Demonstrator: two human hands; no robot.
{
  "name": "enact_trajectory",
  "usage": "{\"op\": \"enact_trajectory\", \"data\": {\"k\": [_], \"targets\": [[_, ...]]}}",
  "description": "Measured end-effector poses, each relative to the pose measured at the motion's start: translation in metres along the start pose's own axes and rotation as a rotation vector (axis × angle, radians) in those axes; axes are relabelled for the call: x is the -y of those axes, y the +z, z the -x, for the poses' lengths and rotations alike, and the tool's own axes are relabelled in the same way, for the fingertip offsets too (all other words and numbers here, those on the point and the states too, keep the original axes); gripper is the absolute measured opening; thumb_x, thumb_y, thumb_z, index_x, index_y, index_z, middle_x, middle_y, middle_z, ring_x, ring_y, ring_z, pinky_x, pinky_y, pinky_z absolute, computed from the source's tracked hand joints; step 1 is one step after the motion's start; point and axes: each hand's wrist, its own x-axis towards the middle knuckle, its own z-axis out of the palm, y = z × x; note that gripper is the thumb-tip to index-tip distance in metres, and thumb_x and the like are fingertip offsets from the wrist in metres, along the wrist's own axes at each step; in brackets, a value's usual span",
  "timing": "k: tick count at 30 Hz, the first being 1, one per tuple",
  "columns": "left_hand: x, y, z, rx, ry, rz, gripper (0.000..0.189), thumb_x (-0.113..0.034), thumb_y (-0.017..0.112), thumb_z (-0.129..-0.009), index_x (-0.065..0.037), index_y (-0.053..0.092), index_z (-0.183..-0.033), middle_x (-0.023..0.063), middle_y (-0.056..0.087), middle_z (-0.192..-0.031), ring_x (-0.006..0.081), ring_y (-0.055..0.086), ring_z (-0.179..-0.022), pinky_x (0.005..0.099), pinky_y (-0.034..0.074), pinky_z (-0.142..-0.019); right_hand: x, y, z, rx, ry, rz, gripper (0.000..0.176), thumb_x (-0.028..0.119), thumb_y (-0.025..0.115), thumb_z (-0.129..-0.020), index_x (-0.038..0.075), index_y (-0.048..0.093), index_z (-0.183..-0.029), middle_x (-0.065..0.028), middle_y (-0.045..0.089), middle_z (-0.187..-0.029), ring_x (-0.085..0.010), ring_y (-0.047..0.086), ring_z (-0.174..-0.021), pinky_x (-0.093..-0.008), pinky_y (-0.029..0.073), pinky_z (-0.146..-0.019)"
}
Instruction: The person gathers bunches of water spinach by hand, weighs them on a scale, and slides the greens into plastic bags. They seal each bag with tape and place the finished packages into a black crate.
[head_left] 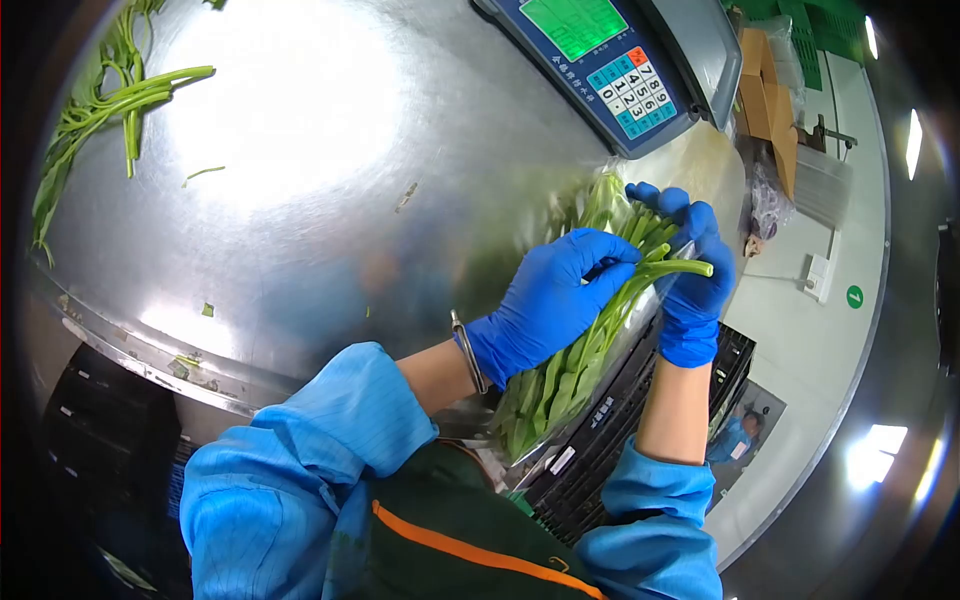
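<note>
A clear plastic bag [521,437] holds a bunch of long-stemmed leafy greens [572,385], lying slantwise at the table's edge near my body. My left hand [555,300], in a blue glove, is closed on some of the stems, thumb and fingers pinched together over the bunch. On the other side, my right hand [703,275], also gloved in blue, curls its fingers around the bag and the stem ends. Part of the bag and the greens is hidden under my left hand. A few thick cut stems stick out between the two hands.
A digital scale [600,75] with a green display stands just beyond my hands. Loose greens [120,100] lie at the far left of the metal table [290,260], with small scraps about. Black crates [590,450] sit below the edge; a cardboard box [768,105] is at right.
</note>
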Motion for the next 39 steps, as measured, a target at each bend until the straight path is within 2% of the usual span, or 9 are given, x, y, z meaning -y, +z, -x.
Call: {"op": "enact_trajectory", "data": {"k": [3, 5, 14, 19, 23, 27, 31, 33, 39], "targets": [[-0.001, 0.004, 0.001, -0.007, -0.010, 0.014, 0.014, -0.006, 0.061, -0.078, -0.004, 0.061, -0.091, 0.0066, 0.061, -0.081, 0.0086, 0.058, -0.068, 0.0225, 0.047, -0.063, 0.025, 0.021, 0.000, -0.025, 0.049, 0.135, 0.023, 0.020, 0.053, -0.070, 0.003, 0.054, -0.086, -0.0166, 0.050, -0.112, -0.0321, 0.043, -0.112, -0.0446, 0.025, -0.099], [0.002, 0.008, 0.001, -0.005, -0.037, 0.062, 0.014, -0.006, 0.061, -0.078, -0.003, 0.061, -0.092, 0.0066, 0.061, -0.081, 0.0084, 0.058, -0.071, 0.0223, 0.048, -0.065, 0.038, 0.024, 0.000, 0.163, -0.021, 0.731, 0.034, 0.018, 0.056, -0.070, 0.001, 0.055, -0.100, -0.0182, 0.047, -0.120, -0.0305, 0.041, -0.114, -0.0416, 0.025, -0.099], [0.007, 0.012, 0.008, -0.083, -0.088, 0.143, 0.013, -0.003, 0.058, -0.079, -0.002, 0.058, -0.093, 0.0053, 0.061, -0.083, 0.0075, 0.058, -0.079, 0.0210, 0.048, -0.070, 0.023, 0.043, -0.001, -0.088, 0.263, 0.971, 0.058, 0.011, 0.062, -0.074, 0.005, 0.039, -0.127, -0.0094, 0.042, -0.127, -0.0200, 0.035, -0.120, -0.0325, 0.024, -0.101], [0.011, 0.005, 0.010, -0.138, -0.168, 0.107, 0.012, -0.002, 0.057, -0.080, -0.002, 0.057, -0.091, 0.0033, 0.059, -0.084, 0.0073, 0.057, -0.075, 0.0208, 0.048, -0.070, 0.022, 0.031, -0.001, -0.108, 0.394, 0.480, 0.045, 0.009, 0.059, -0.076, 0.006, 0.048, -0.119, -0.0075, 0.049, -0.119, -0.0184, 0.039, -0.116, -0.0325, 0.028, -0.098], [0.019, -0.004, 0.010, -0.177, -0.048, 0.012, 0.014, -0.001, 0.056, -0.080, -0.001, 0.055, -0.094, 0.0033, 0.055, -0.090, 0.0082, 0.055, -0.080, 0.0219, 0.048, -0.070, -0.008, 0.053, -0.005, -0.107, -0.110, 1.588, 0.043, 0.002, 0.056, -0.065, 0.014, 0.055, -0.107, -0.0108, 0.053, -0.106, -0.0290, 0.048, -0.103, -0.0359, 0.033, -0.094], [0.025, -0.020, 0.004, -0.239, -0.040, 0.160, 0.018, -0.002, 0.054, -0.081, 0.001, 0.051, -0.099, 0.0055, 0.051, -0.096, 0.0108, 0.053, -0.087, 0.0247, 0.050, -0.071, -0.008, 0.054, -0.011, -0.220, 0.052, 0.826, 0.047, 0.004, 0.057, -0.068, 0.009, 0.052, -0.114, -0.0085, 0.055, -0.104, -0.0217, 0.050, -0.100, -0.0326, 0.036, -0.091], [0.024, -0.038, -0.015, -0.142, -0.119, 0.407, 0.022, -0.010, 0.053, -0.084, 0.001, 0.049, -0.104, 0.0055, 0.051, -0.096, 0.0124, 0.053, -0.088, 0.0265, 0.050, -0.074, -0.010, 0.056, -0.023, -0.287, 0.339, 0.791, 0.032, 0.018, 0.064, -0.074, 0.004, 0.059, -0.102, -0.0062, 0.056, -0.096, -0.0135, 0.054, -0.086, -0.0268, 0.043, -0.078], [0.007, -0.046, -0.025, -0.036, -0.343, 0.444, 0.029, -0.018, 0.051, -0.086, -0.001, 0.048, -0.109, 0.0057, 0.051, -0.098, 0.0136, 0.052, -0.090, 0.0272, 0.049, -0.077, -0.016, 0.053, -0.026, -0.290, 0.285, 0.873, 0.029, 0.021, 0.065, -0.075, 0.004, 0.061, -0.098, -0.0057, 0.057, -0.090, -0.0121, 0.055, -0.079, -0.0251, 0.045, -0.072], [0.012, -0.061, -0.036, 0.153, -0.395, 0.469, 0.037, -0.024, 0.050, -0.087, -0.002, 0.045, -0.117, 0.0077, 0.051, -0.106, 0.0145, 0.052, -0.093, 0.0309, 0.048, -0.081, -0.016, 0.053, -0.031, -0.191, 0.167, 0.872, 0.027, 0.017, 0.061, -0.078, 0.003, 0.059, -0.102, -0.0057, 0.057, -0.089, -0.0109, 0.053, -0.077, -0.0238, 0.044, -0.072]]}}
